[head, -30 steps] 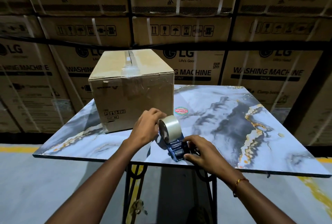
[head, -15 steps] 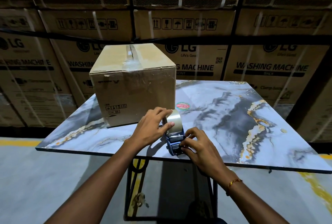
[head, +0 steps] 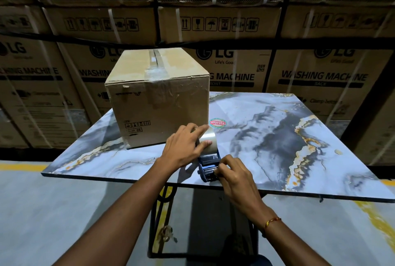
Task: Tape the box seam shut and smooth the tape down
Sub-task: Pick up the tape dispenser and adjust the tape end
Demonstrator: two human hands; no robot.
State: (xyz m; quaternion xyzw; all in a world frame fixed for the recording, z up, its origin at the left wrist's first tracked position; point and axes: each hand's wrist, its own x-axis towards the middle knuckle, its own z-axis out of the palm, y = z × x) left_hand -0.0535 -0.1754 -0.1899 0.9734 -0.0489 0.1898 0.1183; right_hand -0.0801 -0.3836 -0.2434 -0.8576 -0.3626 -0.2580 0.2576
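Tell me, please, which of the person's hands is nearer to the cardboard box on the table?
Left. The left hand rests on the tape roll, just in front of the cardboard box. The right hand is farther back, at the blue dispenser's near end by the table edge.

Marble-patterned table (head: 277,137) carries cardboard box (head: 158,105), tape dispenser (head: 208,159), round sticker (head: 217,123).

Just beyond the left hand (head: 183,148) sits a matt brown cardboard box (head: 158,103), clear glossy tape crinkled over its top edge. Under that hand's fingers the tape roll (head: 208,140) shines translucent, seated in a blue plastic dispenser (head: 208,166). Beneath both hands gleams a polished, marble-patterned tabletop (head: 277,133).
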